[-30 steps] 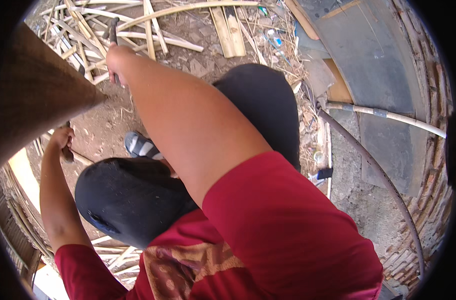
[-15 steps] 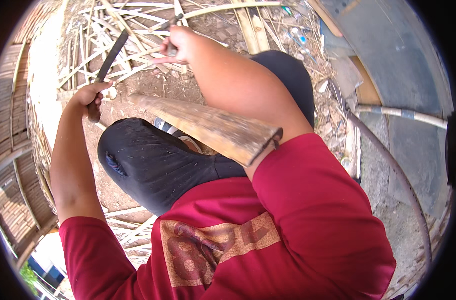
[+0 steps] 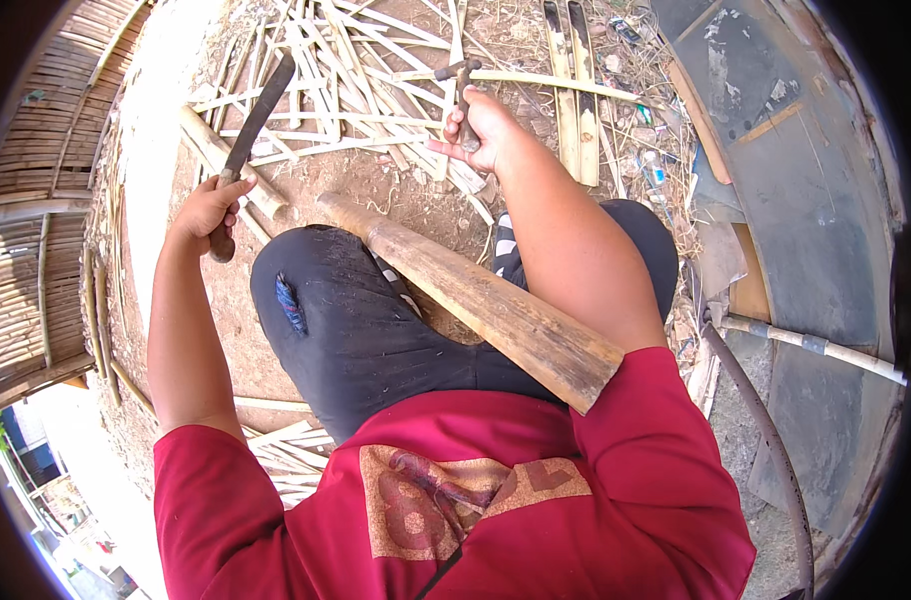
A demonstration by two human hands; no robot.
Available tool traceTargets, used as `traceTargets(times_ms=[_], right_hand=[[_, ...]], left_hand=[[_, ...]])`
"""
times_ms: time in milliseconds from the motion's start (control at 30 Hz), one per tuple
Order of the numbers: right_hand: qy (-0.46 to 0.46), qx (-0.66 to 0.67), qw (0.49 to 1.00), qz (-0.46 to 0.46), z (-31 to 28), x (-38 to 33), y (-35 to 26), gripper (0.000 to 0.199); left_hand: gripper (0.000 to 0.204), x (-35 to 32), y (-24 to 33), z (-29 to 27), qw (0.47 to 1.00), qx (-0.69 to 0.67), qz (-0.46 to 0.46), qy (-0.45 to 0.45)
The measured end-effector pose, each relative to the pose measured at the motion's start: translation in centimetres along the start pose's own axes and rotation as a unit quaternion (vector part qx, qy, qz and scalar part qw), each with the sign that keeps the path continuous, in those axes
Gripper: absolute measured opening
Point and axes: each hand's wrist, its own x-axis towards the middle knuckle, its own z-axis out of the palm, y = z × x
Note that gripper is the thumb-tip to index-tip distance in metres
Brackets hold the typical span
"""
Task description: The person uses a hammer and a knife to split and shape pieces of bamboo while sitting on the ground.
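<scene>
My left hand [image 3: 210, 212] is closed round the wooden handle of a machete [image 3: 258, 118], its dark blade slanting up and away to the right. Farther right, my right hand [image 3: 488, 130] grips the short handle of a hammer [image 3: 459, 70], whose dark head points away from me; the index finger sticks out to the left. Between my arms a broad split piece of bamboo [image 3: 476, 290] lies slantwise over my lap. Its narrow end is by my left knee, and its wide end reaches my right upper arm. Neither tool touches it.
Many thin bamboo strips [image 3: 351, 75] lie heaped on the dirt ground ahead. Near the machete rests a thick bamboo pole [image 3: 238, 165]. Two split bamboo lengths [image 3: 576, 90] lie farther right, beside litter. Grey sheets [image 3: 786, 180] and a curved dark pipe [image 3: 761, 410] are at the right.
The view has shifted, so both hands and the bamboo piece appear farther right. The wide end of the bamboo piece sits lower in the picture. Both tools remain in my hands.
</scene>
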Motion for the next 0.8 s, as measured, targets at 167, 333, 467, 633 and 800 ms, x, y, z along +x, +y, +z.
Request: traceTargets(times_ms=[167,333,467,633,800], right_hand=[[-0.012,-0.033,0.999,0.001,0.6,0.0,0.6,0.032],[-0.01,-0.057,0.998,0.014,-0.3,1.4,0.8,0.033],[0.001,-0.063,0.998,0.012,0.8,0.4,0.8,0.034],[-0.021,-0.076,0.997,0.008,1.9,0.8,1.5,0.039],[-0.018,-0.084,0.996,0.007,2.0,0.2,1.1,0.042]], left_hand=[[0.04,-1.8,-7.7,-2.9,0.994,0.054,-0.07,0.064],[0.04,-3.0,-16.7,-1.8,0.983,0.053,-0.151,0.093],[0.031,-4.3,-23.7,0.5,0.974,0.01,-0.189,0.124],[0.041,-5.0,-30.5,2.6,0.953,0.11,-0.215,0.185],[0.049,-8.4,-17.8,4.0,0.902,0.142,0.108,0.393]])
